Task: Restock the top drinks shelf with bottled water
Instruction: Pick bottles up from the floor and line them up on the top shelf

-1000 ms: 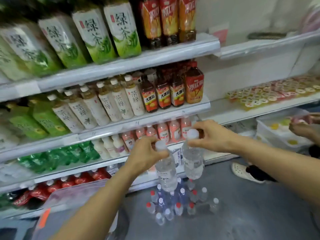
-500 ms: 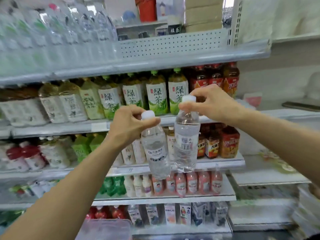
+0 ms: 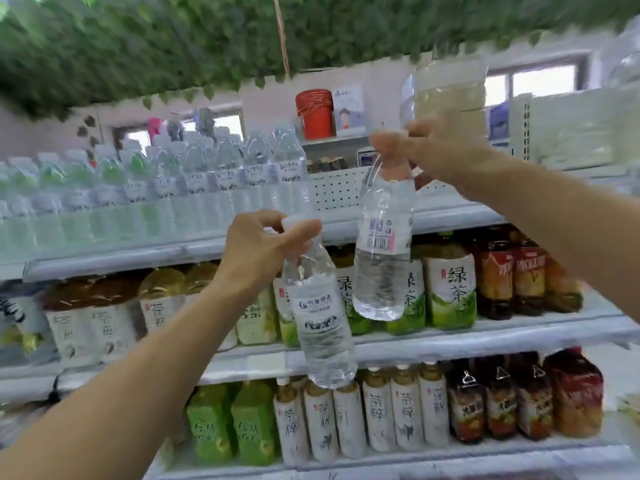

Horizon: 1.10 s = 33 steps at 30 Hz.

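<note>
Water bottle [image 3: 382,258], hung upright by its cap in the pinching right grip [image 3: 440,148], is held nearer the top shelf's [image 3: 450,216] gap; a lower bottle [image 3: 320,327] is pinched likewise by the left grip [image 3: 256,251].

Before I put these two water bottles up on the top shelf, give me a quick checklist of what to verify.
1. Left hand pinches the left-hand bottle at its cap: ok.
2. Right hand grips the right-hand bottle at its neck: ok.
3. Free spot on the top shelf, right of the water row: ok, the bare perforated panel shows there.
4. Both bottle bases above the shelf rim: not ok, both hang below it.
5. Caps sealed: cannot tell, fingers mostly cover them.
</note>
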Each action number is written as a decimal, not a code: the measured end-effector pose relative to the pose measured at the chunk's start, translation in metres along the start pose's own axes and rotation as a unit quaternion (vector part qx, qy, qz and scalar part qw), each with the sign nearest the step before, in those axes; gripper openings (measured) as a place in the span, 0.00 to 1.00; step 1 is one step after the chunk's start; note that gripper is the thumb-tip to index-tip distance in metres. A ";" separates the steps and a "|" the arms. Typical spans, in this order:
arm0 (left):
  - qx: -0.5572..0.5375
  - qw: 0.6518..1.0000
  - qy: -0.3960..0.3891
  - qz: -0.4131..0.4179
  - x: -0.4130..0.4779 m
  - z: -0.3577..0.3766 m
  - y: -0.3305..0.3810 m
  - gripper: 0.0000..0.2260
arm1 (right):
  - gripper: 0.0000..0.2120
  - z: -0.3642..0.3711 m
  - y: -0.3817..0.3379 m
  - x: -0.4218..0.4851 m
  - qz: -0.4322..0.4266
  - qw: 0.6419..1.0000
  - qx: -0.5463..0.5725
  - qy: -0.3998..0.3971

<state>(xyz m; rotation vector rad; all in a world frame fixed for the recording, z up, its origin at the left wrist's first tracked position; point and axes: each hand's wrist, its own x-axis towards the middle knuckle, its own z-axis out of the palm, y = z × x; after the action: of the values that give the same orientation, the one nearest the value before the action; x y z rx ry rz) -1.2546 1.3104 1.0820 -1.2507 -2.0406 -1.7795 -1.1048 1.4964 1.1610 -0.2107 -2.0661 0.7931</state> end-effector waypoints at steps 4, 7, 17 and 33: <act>-0.018 1.000 0.005 0.025 0.043 -0.021 0.003 0.16 | 0.20 0.010 -0.028 0.050 -0.001 0.998 0.007 0.056; -0.022 0.999 0.012 0.037 0.074 -0.031 -0.001 0.22 | 0.19 0.018 -0.038 0.085 -0.011 0.996 -0.021 0.089; -0.022 0.999 0.025 0.032 0.146 -0.026 -0.017 0.26 | 0.21 0.061 -0.012 0.186 0.006 0.984 -0.137 0.117; -0.063 0.998 -0.009 -0.016 0.193 -0.007 -0.031 0.30 | 0.40 0.094 0.084 0.200 0.148 0.977 0.079 -0.132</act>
<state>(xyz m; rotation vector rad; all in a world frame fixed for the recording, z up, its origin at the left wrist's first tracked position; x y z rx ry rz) -1.4007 1.3980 1.1775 -1.2794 -1.9961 -1.9464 -1.3103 1.6041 1.2088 -0.3452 -2.2353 1.2190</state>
